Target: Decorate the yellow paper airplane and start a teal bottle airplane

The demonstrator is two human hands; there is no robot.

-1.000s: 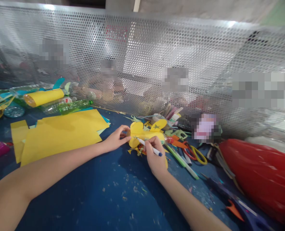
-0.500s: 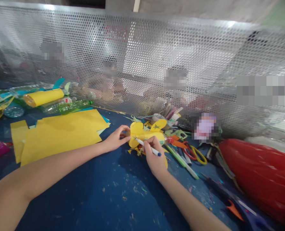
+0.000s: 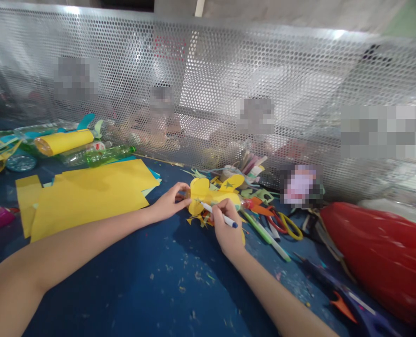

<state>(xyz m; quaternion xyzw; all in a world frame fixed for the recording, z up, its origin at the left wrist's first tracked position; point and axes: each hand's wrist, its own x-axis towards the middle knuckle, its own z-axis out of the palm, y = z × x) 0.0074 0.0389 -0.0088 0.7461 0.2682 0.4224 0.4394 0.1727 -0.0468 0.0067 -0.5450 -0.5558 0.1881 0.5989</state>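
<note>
A plastic bottle (image 3: 225, 200) wrapped in yellow paper lies in front of me, with rounded yellow paper fins at its left end. My left hand (image 3: 173, 202) grips that end between thumb and fingers. A white marker (image 3: 218, 214) with a blue back end is pinched in my right hand (image 3: 228, 229). Its tip meets the lower left fin (image 3: 196, 206), where a small dark star shape shows. Another dark star is on the upper right fin (image 3: 232, 183). The bottle's neck, with a red cap, points right.
Yellow paper sheets (image 3: 92, 196) lie left, with several bottles (image 3: 109, 155) behind. On the right are a green marker (image 3: 264, 234), scissors (image 3: 288, 227), a blue-handled tool (image 3: 352, 299) and a red bag (image 3: 380, 252). A perforated metal screen (image 3: 208, 70) stands behind, people beyond it.
The marker and my right hand have shifted very slightly to the right on the fin. My left hand and the bottle stay in place.
</note>
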